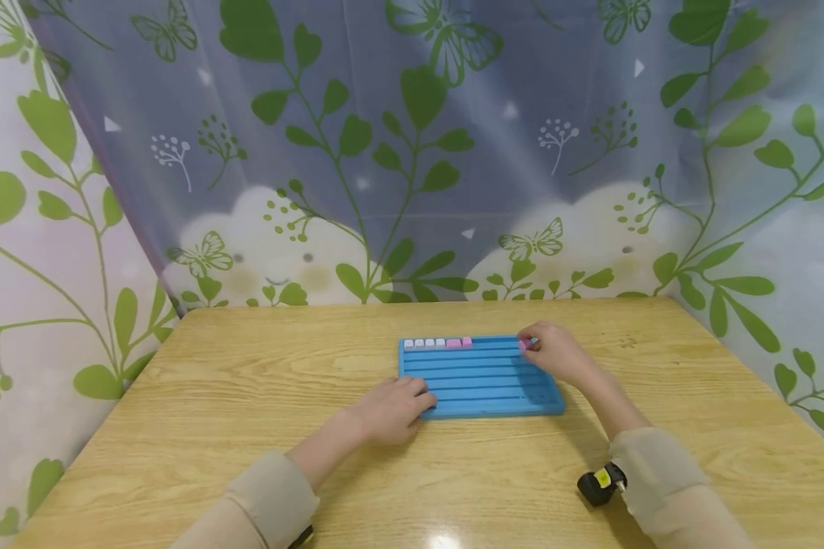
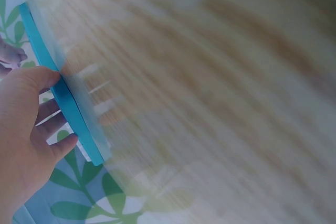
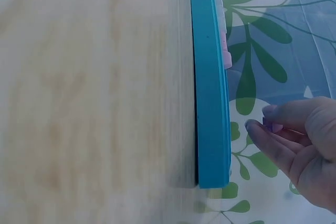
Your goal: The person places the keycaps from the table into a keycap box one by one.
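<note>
A blue ridged tray (image 1: 481,377) lies on the table. My left hand (image 1: 394,408) holds its front left corner, with fingers over the edge in the left wrist view. Along the back row, at its left end, stand several white keycaps (image 1: 424,344) and two pink keycaps (image 1: 455,343), one of them wider. Over the back right corner, my right hand (image 1: 556,352) pinches another pink keycap (image 1: 525,345) between thumb and fingertips. In the right wrist view this pinched keycap (image 3: 269,125) is partly hidden by the fingers and appears above the tray's rim (image 3: 212,103).
The wooden table (image 1: 247,366) extends around the tray. A curtain (image 1: 453,191) printed with leaves and butterflies hangs behind its far edge and at both sides. A small black camera (image 1: 599,485) is strapped at the right sleeve.
</note>
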Motion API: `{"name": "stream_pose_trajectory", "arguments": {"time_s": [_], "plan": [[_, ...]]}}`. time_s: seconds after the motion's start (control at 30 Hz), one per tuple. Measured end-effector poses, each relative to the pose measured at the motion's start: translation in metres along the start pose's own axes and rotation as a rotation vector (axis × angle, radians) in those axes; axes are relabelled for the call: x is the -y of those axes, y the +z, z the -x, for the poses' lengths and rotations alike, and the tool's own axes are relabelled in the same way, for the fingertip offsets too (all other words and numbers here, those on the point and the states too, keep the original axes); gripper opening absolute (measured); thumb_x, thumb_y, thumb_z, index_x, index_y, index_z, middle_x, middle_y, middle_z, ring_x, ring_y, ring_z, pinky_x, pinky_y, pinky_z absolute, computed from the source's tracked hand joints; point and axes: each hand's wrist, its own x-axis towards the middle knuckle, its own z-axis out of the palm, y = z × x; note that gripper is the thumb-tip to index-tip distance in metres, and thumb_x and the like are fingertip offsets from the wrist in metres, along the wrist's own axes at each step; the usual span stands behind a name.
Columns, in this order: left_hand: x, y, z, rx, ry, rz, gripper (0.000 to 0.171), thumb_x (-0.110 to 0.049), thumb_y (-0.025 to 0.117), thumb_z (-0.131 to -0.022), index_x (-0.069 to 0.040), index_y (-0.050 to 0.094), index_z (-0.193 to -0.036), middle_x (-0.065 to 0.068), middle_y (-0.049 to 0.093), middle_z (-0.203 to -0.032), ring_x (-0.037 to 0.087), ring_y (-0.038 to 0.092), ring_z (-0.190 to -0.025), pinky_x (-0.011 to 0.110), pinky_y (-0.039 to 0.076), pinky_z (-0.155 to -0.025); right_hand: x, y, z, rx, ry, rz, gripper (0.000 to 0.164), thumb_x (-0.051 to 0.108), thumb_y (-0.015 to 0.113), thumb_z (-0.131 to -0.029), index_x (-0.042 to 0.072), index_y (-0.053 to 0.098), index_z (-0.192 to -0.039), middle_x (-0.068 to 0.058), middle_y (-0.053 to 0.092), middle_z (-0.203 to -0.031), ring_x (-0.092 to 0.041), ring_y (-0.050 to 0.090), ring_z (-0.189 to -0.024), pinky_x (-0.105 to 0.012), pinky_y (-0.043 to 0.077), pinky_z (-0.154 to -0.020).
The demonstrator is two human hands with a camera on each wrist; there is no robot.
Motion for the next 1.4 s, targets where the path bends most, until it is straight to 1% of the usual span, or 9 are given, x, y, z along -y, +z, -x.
{"name": "stream_pose_trajectory", "arguments": {"time_s": [0.13,0.23,0.4,0.6,0.8,0.9,1.07,1.23,1.4], "plan": [[-0.001,0.000,0.000,0.004,-0.004,0.002,0.030,-0.021,0.053,-0.094,-0.014,0.056,-0.123,-0.001,0.051,-0.105,0.016,0.048,-0.099,0.033,0.043,-0.089,-0.002,0.000,-0.007,0.001,-0.009,0.006,0.019,0.001,0.063,-0.083,-0.010,0.062,-0.098,-0.016,0.061,-0.090,-0.024,0.057,-0.077,-0.034,0.049,-0.065],[-0.001,-0.001,0.001,0.004,-0.005,-0.001,0.030,-0.021,0.053,-0.094,-0.014,0.056,-0.123,-0.001,0.051,-0.105,0.016,0.048,-0.100,0.033,0.043,-0.089,-0.001,0.000,-0.013,0.003,-0.009,0.019,0.015,0.002,0.065,-0.083,-0.007,0.062,-0.094,-0.013,0.061,-0.088,-0.023,0.054,-0.075,-0.036,0.047,-0.065],[-0.002,0.000,0.000,0.000,-0.003,-0.012,0.030,-0.021,0.054,-0.093,-0.014,0.056,-0.123,-0.001,0.052,-0.105,0.015,0.048,-0.099,0.032,0.043,-0.087,0.001,0.003,-0.022,0.008,0.000,0.042,0.015,0.003,0.067,-0.082,-0.005,0.063,-0.094,-0.015,0.063,-0.091,-0.028,0.057,-0.083,-0.040,0.049,-0.071],[-0.001,0.001,0.000,-0.012,-0.002,-0.011,0.030,-0.021,0.054,-0.093,-0.014,0.057,-0.122,-0.001,0.052,-0.104,0.015,0.049,-0.098,0.032,0.043,-0.086,0.002,0.009,-0.031,0.013,-0.021,0.064,0.019,0.003,0.063,-0.085,-0.006,0.064,-0.101,-0.017,0.063,-0.096,-0.030,0.059,-0.087,-0.040,0.050,-0.072],[-0.001,0.002,0.000,-0.016,-0.005,-0.011,0.029,-0.021,0.054,-0.093,-0.014,0.057,-0.121,-0.001,0.052,-0.104,0.015,0.049,-0.098,0.033,0.043,-0.087,0.003,0.014,-0.041,0.030,-0.088,0.102,0.018,0.002,0.062,-0.084,-0.006,0.065,-0.101,-0.017,0.063,-0.095,-0.030,0.058,-0.088,-0.042,0.049,-0.075],[-0.001,0.003,-0.001,-0.012,-0.003,-0.016,0.030,-0.021,0.054,-0.093,-0.014,0.057,-0.122,-0.001,0.052,-0.104,0.015,0.049,-0.096,0.032,0.044,-0.086,0.002,0.018,-0.044,0.033,-0.128,0.111,0.018,0.000,0.063,-0.083,-0.006,0.066,-0.099,-0.015,0.062,-0.093,-0.030,0.057,-0.088,-0.042,0.049,-0.075],[-0.001,0.004,-0.001,-0.008,-0.004,-0.016,0.030,-0.021,0.054,-0.093,-0.015,0.057,-0.122,-0.001,0.052,-0.103,0.015,0.048,-0.096,0.032,0.044,-0.086,0.000,0.026,-0.049,0.029,-0.149,0.120,0.016,-0.001,0.064,-0.081,-0.006,0.066,-0.097,-0.014,0.061,-0.089,-0.028,0.057,-0.084,-0.040,0.049,-0.074],[0.000,0.004,-0.001,-0.004,-0.012,-0.007,0.030,-0.021,0.054,-0.093,-0.015,0.056,-0.122,-0.001,0.051,-0.104,0.015,0.048,-0.097,0.032,0.043,-0.087,0.001,0.033,-0.054,0.034,-0.145,0.128,0.010,-0.001,0.065,-0.081,-0.004,0.065,-0.091,-0.013,0.062,-0.086,-0.026,0.057,-0.081,-0.039,0.049,-0.073],[-0.001,0.003,-0.001,-0.010,-0.010,-0.010,0.029,-0.020,0.053,-0.093,-0.015,0.057,-0.121,-0.001,0.052,-0.104,0.015,0.048,-0.096,0.032,0.044,-0.087,0.002,0.037,-0.058,0.056,-0.149,0.142,0.009,-0.002,0.065,-0.080,-0.003,0.064,-0.089,-0.012,0.061,-0.085,-0.026,0.056,-0.080,-0.039,0.049,-0.072]]}}
